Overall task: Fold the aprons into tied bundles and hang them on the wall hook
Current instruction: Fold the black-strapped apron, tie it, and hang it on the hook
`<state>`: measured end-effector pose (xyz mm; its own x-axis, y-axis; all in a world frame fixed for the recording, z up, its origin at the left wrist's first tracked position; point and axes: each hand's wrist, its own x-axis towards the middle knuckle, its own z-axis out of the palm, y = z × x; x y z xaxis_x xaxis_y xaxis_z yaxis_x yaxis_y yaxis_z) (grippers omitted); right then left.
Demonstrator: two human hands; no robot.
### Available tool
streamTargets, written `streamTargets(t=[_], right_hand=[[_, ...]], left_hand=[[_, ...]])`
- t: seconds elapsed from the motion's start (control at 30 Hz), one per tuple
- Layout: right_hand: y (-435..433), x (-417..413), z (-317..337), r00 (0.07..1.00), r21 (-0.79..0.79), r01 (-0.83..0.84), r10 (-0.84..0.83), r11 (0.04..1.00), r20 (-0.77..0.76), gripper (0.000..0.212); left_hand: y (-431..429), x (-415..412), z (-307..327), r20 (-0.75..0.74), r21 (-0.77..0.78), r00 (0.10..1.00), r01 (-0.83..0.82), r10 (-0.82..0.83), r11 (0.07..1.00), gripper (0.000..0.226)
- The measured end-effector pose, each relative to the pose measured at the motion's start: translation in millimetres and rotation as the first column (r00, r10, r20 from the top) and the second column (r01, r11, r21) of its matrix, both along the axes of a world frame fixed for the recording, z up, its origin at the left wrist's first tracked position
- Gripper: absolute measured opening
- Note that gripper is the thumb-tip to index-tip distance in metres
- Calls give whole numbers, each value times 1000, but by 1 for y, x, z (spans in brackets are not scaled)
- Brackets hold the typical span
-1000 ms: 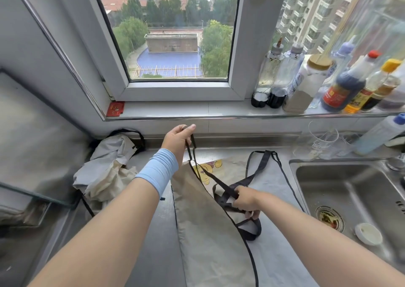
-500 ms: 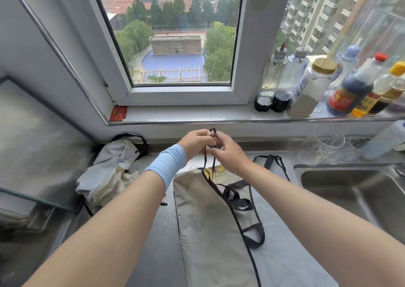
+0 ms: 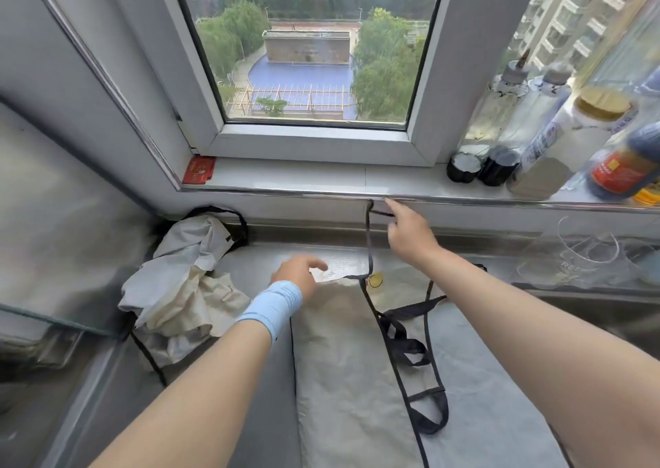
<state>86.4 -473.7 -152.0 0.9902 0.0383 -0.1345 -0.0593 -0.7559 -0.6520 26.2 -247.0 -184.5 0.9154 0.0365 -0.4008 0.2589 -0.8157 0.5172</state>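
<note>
Apron — beige cloth, flat; right hand pinches its black strap.

The apron runs off the bottom edge. The left hand is blurry. The right bottles are cut off. No hook shows.

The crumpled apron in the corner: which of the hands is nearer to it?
Left. The left hand hovers just right of the crumpled apron, not touching it. The right hand is further right, holding a black strap up near the windowsill.
</note>
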Motion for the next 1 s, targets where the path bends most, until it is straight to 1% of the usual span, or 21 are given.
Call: streamTargets(t=[0.03,0.07,0.1,0.17,0.2,0.27,0.3,0.33,0.4,0.43,0.5,0.57,0.67,0.7,0.77,0.83,0.87,0.9,0.93,0.97,1.0], right_hand=[[1,1,-7,996,-93,-92,91,991,-20,62],[4,-1,-14,991,-159,-132,130,978,-19,63],[6,-4,-21,993,-180,-114,117,977,10,58],[14,-16,-31,998,-151,9,1,988,64,37],[19,-23,-34,998,-117,56,-53,992,26,34],[28,-38,-42,992,-51,76,-80,996,-93,53],[30,-47,-46,992,-9,75,-76,997,-100,61],[30,-56,-50,997,26,68,-67,997,-50,63],[34,-69,-58,995,59,16,-21,998,95,53],[35,-71,-62,991,56,-19,11,998,130,46],[39,-67,-70,992,17,-56,54,998,118,32],[39,-56,-76,993,-76,-80,87,994,86,17],[30,-41,-83,992,-80,-116,119,990,32,1],[28,-39,-84,994,-65,-88,92,994,56,8],[27,-35,-84,991,24,43,-46,999,123,26],[29,-30,-80,978,99,135,-149,986,148,40],[31,-26,-78,985,102,116,-128,988,119,46],[33,-23,-76,996,72,57,-62,996,64,51],[34,-20,-76,1000,-21,-25,25,999,16,55],[35,-20,-77,995,-172,-98,97,980,-18,56],[37,-23,-79,990,-337,-141,133,931,-46,55]], left_hand=[[4,-1,-10,-22,71,999,39,-37,997,56],[10,-2,-19,-41,128,997,69,-64,989,59],[14,-3,-26,-54,159,996,81,-73,984,59],[23,-2,-40,-90,172,994,76,-61,982,51],[27,-1,-46,-108,174,992,82,-64,981,45],[32,0,-55,-136,179,988,98,-74,979,36],[34,1,-58,-140,171,987,97,-73,980,33],[35,1,-60,-129,156,989,90,-70,984,30],[38,3,-64,-104,132,993,71,-57,989,27],[39,4,-66,-96,129,994,62,-49,990,26],[40,6,-68,-98,131,994,50,-37,990,26],[39,9,-69,-110,148,993,51,-35,988,25],[38,9,-70,-110,192,994,21,1,981,25],[36,7,-70,-96,206,995,1,20,979,24],[33,1,-69,3,227,999,-54,54,973,20],[29,-9,-70,226,199,973,-100,53,975,19],[27,-15,-69,345,169,938,-80,17,982,20],[26,-20,-70,444,148,895,-30,-39,989,22],[25,-26,-72,514,158,850,34,-112,987,23],[24,-32,-75,537,197,822,98,-191,975,22],[23,-37,-78,505,227,825,156,-253,961,25]])
